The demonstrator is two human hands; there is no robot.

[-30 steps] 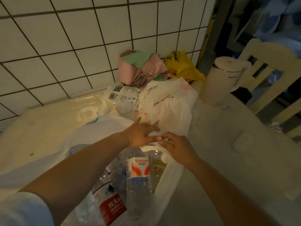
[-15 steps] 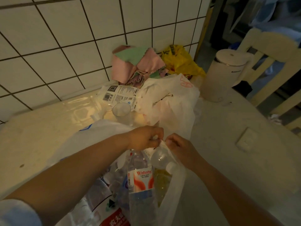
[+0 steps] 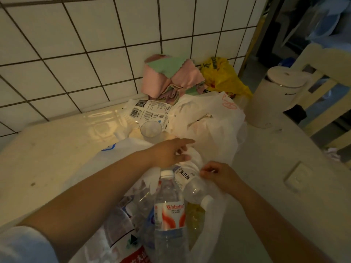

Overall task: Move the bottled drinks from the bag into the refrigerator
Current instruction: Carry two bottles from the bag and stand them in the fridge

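Bottled drinks lie in the white bag [image 3: 212, 232] on the table [image 3: 266, 186]. Wahaha bottle [image 3: 169, 211] points cap-away. Right hand [image 3: 218, 175] pinches the bag edge beside a tilted clear bottle [image 3: 190, 185]; left hand [image 3: 171, 152] has relaxed fingers.

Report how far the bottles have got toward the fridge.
Done: nothing visible; no refrigerator in view. In hand: the right hand pinches the white bag by a tilted clear bottle, while the left hand hovers open above. Left: every bottle, including the Wahaha bottle, sits in the bag.
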